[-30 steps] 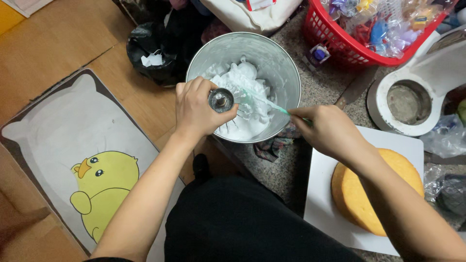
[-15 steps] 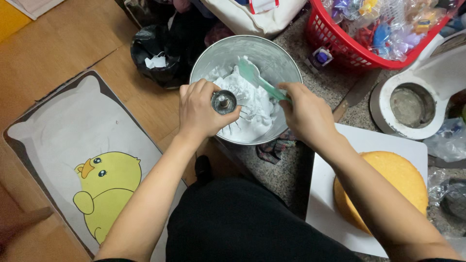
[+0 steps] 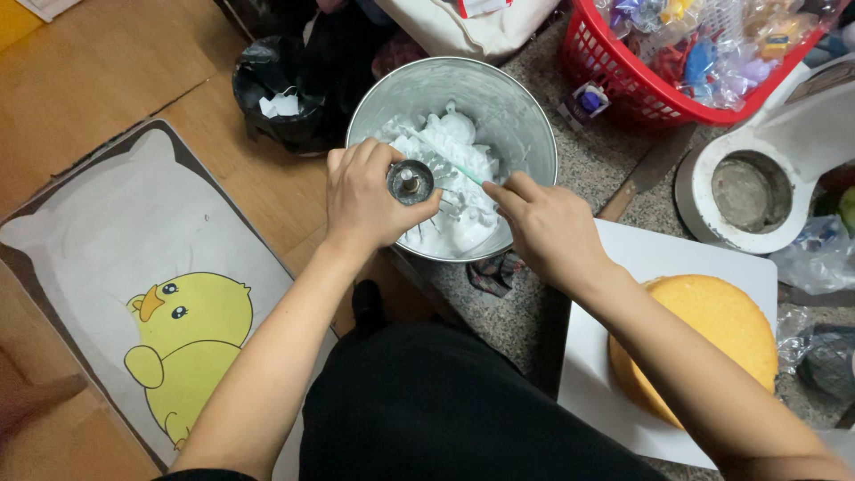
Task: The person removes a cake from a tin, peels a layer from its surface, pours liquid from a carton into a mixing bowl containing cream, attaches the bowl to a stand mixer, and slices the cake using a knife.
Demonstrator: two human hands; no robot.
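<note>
Now right hand [image 3: 548, 227] is gripping spatula [image 3: 450, 160], dipping back into cream [image 3: 454, 191]; left hand [image 3: 365, 200] is clasping whisk hub [image 3: 410, 182] over bowl [image 3: 499, 98]; scraping continuing.

A metal whisk attachment [image 3: 411, 182] is standing upright in the left-hand fingers [image 3: 356, 169], its wires sinking into white cream [image 3: 450, 156]; a thin green spatula [image 3: 450, 162] is slanting from the right fingertips [image 3: 508, 191] into that cream.
</note>
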